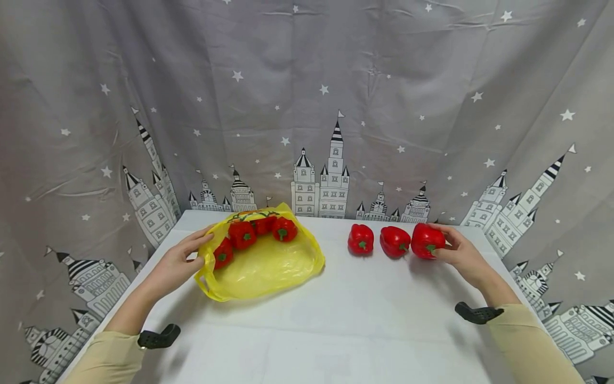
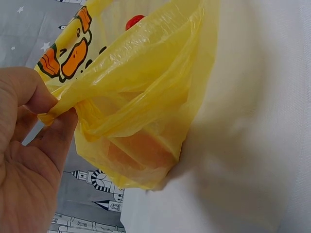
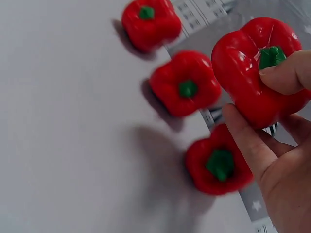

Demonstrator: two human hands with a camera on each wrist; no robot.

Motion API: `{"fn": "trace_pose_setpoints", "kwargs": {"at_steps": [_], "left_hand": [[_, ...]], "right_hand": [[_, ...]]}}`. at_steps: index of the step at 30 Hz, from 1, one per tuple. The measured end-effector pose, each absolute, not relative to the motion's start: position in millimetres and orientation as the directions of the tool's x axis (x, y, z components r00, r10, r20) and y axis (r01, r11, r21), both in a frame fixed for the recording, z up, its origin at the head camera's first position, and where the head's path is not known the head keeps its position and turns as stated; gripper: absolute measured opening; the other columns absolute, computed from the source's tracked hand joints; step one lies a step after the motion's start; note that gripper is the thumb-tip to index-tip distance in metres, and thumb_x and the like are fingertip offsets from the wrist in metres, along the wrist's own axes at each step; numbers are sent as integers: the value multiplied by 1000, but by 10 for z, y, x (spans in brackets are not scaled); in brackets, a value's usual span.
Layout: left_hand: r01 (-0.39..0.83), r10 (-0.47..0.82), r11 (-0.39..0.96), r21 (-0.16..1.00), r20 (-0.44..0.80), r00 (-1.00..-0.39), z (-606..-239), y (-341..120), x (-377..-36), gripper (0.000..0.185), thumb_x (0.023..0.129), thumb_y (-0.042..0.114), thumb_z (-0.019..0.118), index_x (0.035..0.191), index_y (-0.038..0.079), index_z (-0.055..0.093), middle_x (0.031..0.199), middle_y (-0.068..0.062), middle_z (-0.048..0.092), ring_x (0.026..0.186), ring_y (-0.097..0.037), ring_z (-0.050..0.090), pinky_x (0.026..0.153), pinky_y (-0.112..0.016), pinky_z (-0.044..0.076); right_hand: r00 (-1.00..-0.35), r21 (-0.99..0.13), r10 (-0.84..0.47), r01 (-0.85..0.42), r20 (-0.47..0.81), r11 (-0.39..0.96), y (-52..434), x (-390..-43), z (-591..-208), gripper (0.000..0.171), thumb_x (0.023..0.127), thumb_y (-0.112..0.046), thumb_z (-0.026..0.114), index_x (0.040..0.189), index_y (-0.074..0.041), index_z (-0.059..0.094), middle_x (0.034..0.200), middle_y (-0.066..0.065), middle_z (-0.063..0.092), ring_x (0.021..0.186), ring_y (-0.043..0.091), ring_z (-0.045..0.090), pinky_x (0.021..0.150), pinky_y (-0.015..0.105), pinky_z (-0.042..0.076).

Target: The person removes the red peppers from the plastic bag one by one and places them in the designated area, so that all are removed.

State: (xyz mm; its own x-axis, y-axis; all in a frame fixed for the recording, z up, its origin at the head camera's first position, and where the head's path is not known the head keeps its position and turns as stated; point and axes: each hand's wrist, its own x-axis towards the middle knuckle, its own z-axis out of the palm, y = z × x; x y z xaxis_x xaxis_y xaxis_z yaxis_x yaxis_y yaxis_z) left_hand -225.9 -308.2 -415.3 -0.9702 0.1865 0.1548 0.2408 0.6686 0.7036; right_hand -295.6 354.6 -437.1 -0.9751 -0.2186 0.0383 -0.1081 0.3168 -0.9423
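My right hand (image 1: 462, 256) holds a red bell pepper (image 3: 243, 87) with a green stem, thumb across its top beside the stem. In the right wrist view three more red bell peppers (image 3: 184, 83) stand in a row on the white table, apart from the held one. In the head view the held pepper (image 1: 426, 240) hides the rightmost of them. On the left, my left hand (image 1: 170, 266) pinches the rim of a yellow plastic bag (image 1: 268, 274) between thumb and fingers. The bag lies with its mouth spread, and several red bell peppers (image 1: 242, 235) are inside along its far side.
The white table (image 1: 307, 341) runs back to a grey curtain (image 1: 307, 80) printed with castles and stars. A duck-like print (image 2: 73, 53) shows on the bag in the left wrist view. Each wrist wears a black strap (image 1: 159, 337).
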Motion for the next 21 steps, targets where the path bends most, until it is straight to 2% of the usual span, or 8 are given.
{"fn": "trace_pose_setpoints", "kwargs": {"at_steps": [2,5,8,10,13,15,21], "left_hand": [[242,186,668,704,157,-970,-4154,-3083,-2257,57,100,10,57,155,6,44,166,-2,31,129,-30,50,94,-16,44],[231,180,665,710,148,-972,-4150,-3082,-2247,57,100,10,57,155,6,43,166,-3,30,131,-32,49,101,-35,48],[224,175,664,714,143,-974,-4146,-3082,-2241,57,100,10,56,156,6,43,166,-4,29,133,-33,48,103,-53,46],[221,173,663,715,141,-975,-4141,-3085,-2240,58,100,10,56,156,6,43,166,-4,29,133,-34,47,104,-55,45],[221,173,662,716,141,-975,-4135,-3085,-2240,58,99,10,56,156,6,43,166,-3,29,132,-33,48,103,-54,46],[223,174,665,713,141,-974,-4134,-3084,-2243,58,99,10,56,155,6,44,166,-3,30,131,-32,48,103,-50,47],[231,179,671,705,148,-973,-4150,-3087,-2256,57,99,9,56,155,6,45,166,-2,31,130,-30,49,93,-16,44]], "right_hand": [[-978,-942,-203,-108,44,318,3635,-2942,-4349,71,94,-3,66,157,-16,37,154,15,35,135,32,36,94,35,55],[-978,-944,-195,-134,76,303,3754,-2915,-4307,70,95,-2,65,158,-15,36,149,10,38,130,24,42,93,31,55],[-975,-945,-198,-160,105,284,3848,-2887,-4246,67,98,-2,62,158,-14,36,143,1,41,123,16,45,89,25,55],[-974,-943,-198,-165,111,287,3905,-2877,-4195,67,98,-2,62,158,-16,36,141,-4,42,121,13,45,88,24,55],[-976,-941,-193,-155,99,300,3991,-2869,-4136,68,99,-4,63,159,-17,34,141,-5,41,121,13,44,87,24,56],[-980,-939,-180,-140,85,315,4057,-2875,-4121,69,99,-5,63,160,-18,33,143,0,39,120,13,43,86,24,56],[-993,-931,-111,-68,29,359,4252,-2920,-4207,76,99,-4,62,163,-25,28,157,21,21,122,17,36,88,25,56]]}}
